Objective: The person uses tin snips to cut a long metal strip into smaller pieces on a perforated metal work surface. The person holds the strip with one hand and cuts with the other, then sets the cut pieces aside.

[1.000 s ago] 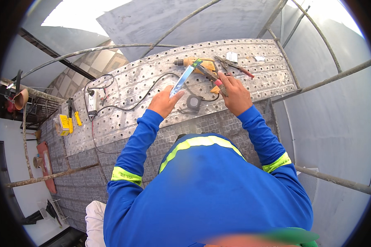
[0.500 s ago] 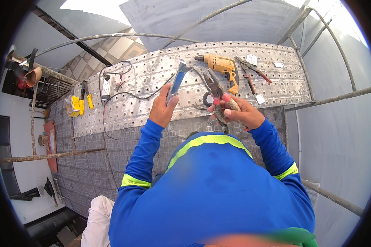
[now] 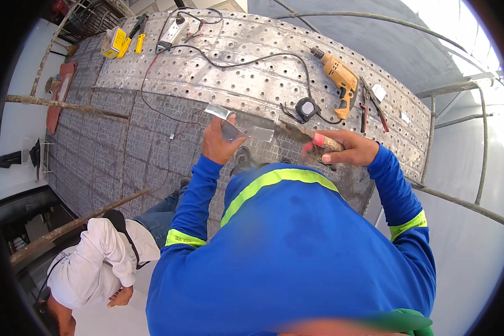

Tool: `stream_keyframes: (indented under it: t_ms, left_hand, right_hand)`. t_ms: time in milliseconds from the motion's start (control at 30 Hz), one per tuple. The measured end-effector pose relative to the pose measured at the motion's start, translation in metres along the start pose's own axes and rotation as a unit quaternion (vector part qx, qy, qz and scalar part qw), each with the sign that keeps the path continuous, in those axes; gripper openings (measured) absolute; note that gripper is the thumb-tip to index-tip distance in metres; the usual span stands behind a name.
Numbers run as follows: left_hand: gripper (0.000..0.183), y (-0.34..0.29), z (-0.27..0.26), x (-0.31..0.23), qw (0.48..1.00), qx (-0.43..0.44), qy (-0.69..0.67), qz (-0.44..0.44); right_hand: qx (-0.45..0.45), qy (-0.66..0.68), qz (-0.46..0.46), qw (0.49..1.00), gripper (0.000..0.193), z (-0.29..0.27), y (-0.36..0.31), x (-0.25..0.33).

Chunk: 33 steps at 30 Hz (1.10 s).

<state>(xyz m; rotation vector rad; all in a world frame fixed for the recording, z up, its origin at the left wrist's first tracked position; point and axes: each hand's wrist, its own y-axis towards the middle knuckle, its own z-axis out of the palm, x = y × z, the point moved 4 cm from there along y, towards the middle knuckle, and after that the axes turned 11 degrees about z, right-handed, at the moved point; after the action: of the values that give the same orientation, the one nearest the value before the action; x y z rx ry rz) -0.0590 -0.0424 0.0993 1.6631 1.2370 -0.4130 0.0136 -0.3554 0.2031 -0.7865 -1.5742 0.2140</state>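
A shiny bent strip of sheet metal [image 3: 261,134] is gripped in my left hand [image 3: 223,143], fingers closed round its middle. One end sticks out past the fingertips, the other toward my right hand. My right hand [image 3: 353,147] holds a pair of worn pliers [image 3: 328,142] with pinkish-red handle grips. Their dark jaws point left toward the metal strip's end; whether they touch it I cannot tell. Just beyond the pliers, a round black tape measure [image 3: 307,107] rests on the perforated metal platform [image 3: 252,78].
A yellow corded drill [image 3: 340,78] and red-handled snips [image 3: 373,104] lie to the right. Farther left are a power strip [image 3: 172,33], a yellow-handled tool [image 3: 140,42] and a yellow box [image 3: 113,42]. Scaffold pipes [image 3: 459,204] surround me. A person in white [image 3: 98,263] is at lower left.
My view has swung, bringing the person in white further into sight. The metal strip has tipped from upright to nearly flat. The pliers have turned from pointing up to pointing left, toward the strip.
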Motion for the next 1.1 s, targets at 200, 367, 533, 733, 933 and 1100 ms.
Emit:
stream_keyframes:
  t_ms: [200, 367, 533, 733, 933, 1100]
  left_hand:
    - [0.045, -0.042, 0.015, -0.02, 0.997, -0.023, 0.056, 0.045]
    - [0.049, -0.069, 0.013, -0.029, 0.994, -0.034, 0.107, 0.017]
    - [0.056, -0.086, 0.008, -0.042, 0.98, -0.029, 0.185, 0.062]
    - [0.056, -0.093, 0.001, -0.049, 0.978, -0.008, 0.202, 0.058]
    - [0.06, -0.097, 0.004, -0.048, 0.971, 0.008, 0.232, 0.048]
    - [0.062, -0.096, 0.004, -0.046, 0.966, 0.02, 0.256, 0.038]
  right_hand:
    - [0.15, -0.095, -0.035, 0.984, 0.052, 0.0, -0.004, -0.007]
    - [0.16, -0.13, -0.031, 0.978, 0.048, 0.011, -0.006, -0.015]
    - [0.162, -0.212, -0.039, 0.963, 0.047, 0.013, 0.0, -0.016]
    - [0.179, -0.217, -0.079, 0.956, 0.048, 0.024, 0.015, -0.019]
    - [0.191, -0.236, -0.061, 0.951, 0.048, 0.023, 0.02, -0.017]
    - [0.194, -0.26, -0.069, 0.943, 0.049, 0.022, 0.025, -0.013]
